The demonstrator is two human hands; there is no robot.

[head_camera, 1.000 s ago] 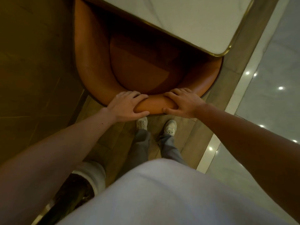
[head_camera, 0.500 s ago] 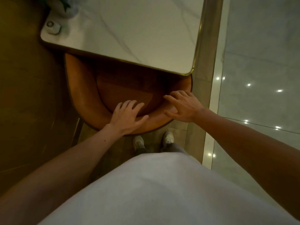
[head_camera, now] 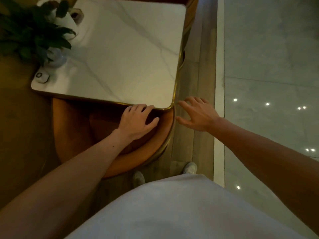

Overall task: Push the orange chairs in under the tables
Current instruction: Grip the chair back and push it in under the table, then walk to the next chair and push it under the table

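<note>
An orange round-backed chair (head_camera: 72, 128) stands tucked under the near edge of a white marble table (head_camera: 124, 54) with a brass rim. Most of its seat is hidden beneath the tabletop. My left hand (head_camera: 136, 120) hovers over the chair's right side with its fingers spread, close to the table's edge; whether it touches the chair is unclear. To the right of the chair's rim, off the table's near corner, my right hand (head_camera: 196, 113) is in the air with fingers spread, holding nothing.
A potted green plant (head_camera: 32, 33) and a small white round object (head_camera: 42, 77) sit on the table's left side. Another orange chair (head_camera: 189, 18) shows past the table's far right. A wooden floor strip (head_camera: 195, 83) borders glossy grey tiles (head_camera: 267, 66) on the right.
Both hands have let go of the chair's back rim. The chair now sits further under the table, and my view has moved forward over the tabletop. My right hand has lifted off to the right.
</note>
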